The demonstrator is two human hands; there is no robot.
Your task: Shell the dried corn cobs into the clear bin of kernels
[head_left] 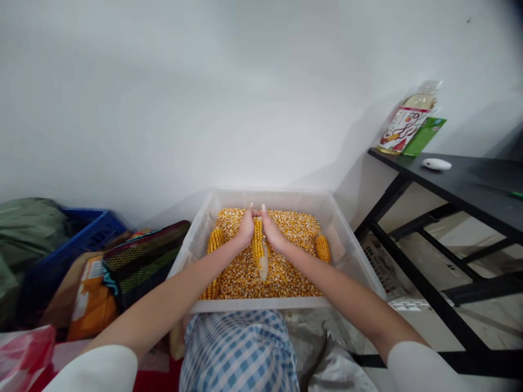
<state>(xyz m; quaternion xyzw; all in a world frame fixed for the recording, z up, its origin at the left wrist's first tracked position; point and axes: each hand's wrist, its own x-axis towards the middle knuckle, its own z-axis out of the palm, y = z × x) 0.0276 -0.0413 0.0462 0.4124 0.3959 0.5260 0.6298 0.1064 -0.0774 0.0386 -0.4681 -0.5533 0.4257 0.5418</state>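
Note:
My left hand and my right hand are closed around the far end of a corn cob, one from each side. Yellow kernels cover much of the cob, while its near end is stripped and pale. Beneath my hands, loose corn kernels fill a translucent plastic bin. One whole corn cob rests on the kernels at the left, with more cob showing nearer, partly behind my left forearm. Another corn cob lies against the right side.
A black table at the right carries a bottle, a green carton and a white object. On the left are a blue crate and a mesh bag. The white wall rises behind the bin.

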